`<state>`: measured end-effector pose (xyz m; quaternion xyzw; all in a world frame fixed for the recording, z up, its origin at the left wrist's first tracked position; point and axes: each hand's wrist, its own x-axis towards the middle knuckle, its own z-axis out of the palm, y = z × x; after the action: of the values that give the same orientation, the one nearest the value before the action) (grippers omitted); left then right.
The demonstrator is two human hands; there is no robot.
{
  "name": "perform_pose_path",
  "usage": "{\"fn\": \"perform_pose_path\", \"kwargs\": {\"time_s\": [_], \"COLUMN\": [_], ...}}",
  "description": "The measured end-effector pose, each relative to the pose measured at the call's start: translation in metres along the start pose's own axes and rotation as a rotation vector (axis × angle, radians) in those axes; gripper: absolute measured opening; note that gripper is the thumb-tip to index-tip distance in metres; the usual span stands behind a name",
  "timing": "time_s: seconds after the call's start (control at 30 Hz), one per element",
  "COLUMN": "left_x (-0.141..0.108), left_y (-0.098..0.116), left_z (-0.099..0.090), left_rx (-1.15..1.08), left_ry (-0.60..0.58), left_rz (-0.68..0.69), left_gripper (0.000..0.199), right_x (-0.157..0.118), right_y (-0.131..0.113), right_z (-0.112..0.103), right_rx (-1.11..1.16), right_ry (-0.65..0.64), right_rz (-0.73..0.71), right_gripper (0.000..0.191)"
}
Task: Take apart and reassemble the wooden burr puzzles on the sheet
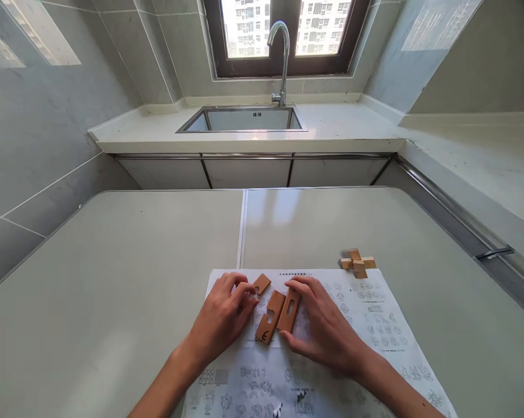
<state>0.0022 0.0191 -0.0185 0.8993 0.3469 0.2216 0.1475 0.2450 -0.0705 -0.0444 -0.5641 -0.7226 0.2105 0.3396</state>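
A printed paper sheet [262,371] lies under both hands. On it are several reddish-brown wooden puzzle pieces. My right hand [318,322] grips a slotted wooden piece [289,309] by its two ends, thumb below and fingers above. Just left of that one lies a notched wooden piece [271,317] with a dark mark near its lower end. My left hand [229,305] has its fingers curled at the lower left end of another wooden piece [263,283]; its fingers partly cover that piece.
An assembled cross-shaped wooden puzzle [358,263] sits at the sheet's upper right corner. The pale table [114,278] has a seam down its middle. Beyond its far edge stand a counter [349,122], a sink [244,131] and a faucet [284,64] below a window.
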Motion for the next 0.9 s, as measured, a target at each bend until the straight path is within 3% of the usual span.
{"fn": "perform_pose_path", "kwargs": {"time_s": [0.13, 0.27, 0.4, 0.57, 0.73, 0.83, 0.9], "left_x": [-0.002, -0.004, -0.004, -0.005, -0.006, -0.004, -0.003], "left_y": [0.011, 0.021, 0.023, 0.024, 0.026, 0.027, 0.029], "left_z": [0.001, 0.008, 0.011, 0.014, 0.018, 0.015, 0.011], "left_rx": [0.031, 0.066, 0.068, 0.07, 0.086, -0.057, -0.236], "left_ry": [0.046, 0.009, -0.02, 0.032, 0.06, 0.105, 0.088], "left_rz": [0.041, 0.076, 0.069, 0.068, 0.108, 0.033, -0.069], "left_gripper": [0.017, 0.032, 0.03, 0.029, 0.021, 0.018, 0.026], "right_x": [0.0, 0.0, 0.001, 0.003, 0.005, 0.005, 0.005], "right_y": [-0.002, -0.001, 0.004, 0.007, 0.003, 0.005, 0.007], "right_z": [0.001, 0.003, 0.001, -0.004, -0.011, -0.015, -0.016], "right_rx": [-0.072, -0.124, -0.1, -0.072, 0.119, 0.316, 0.466], "right_ry": [0.047, 0.113, 0.153, 0.258, 0.313, 0.299, 0.273], "right_rz": [0.005, 0.015, 0.025, 0.037, 0.099, 0.153, 0.164], "right_gripper": [0.08, 0.076, 0.068, 0.061, 0.058, 0.058, 0.059]}}
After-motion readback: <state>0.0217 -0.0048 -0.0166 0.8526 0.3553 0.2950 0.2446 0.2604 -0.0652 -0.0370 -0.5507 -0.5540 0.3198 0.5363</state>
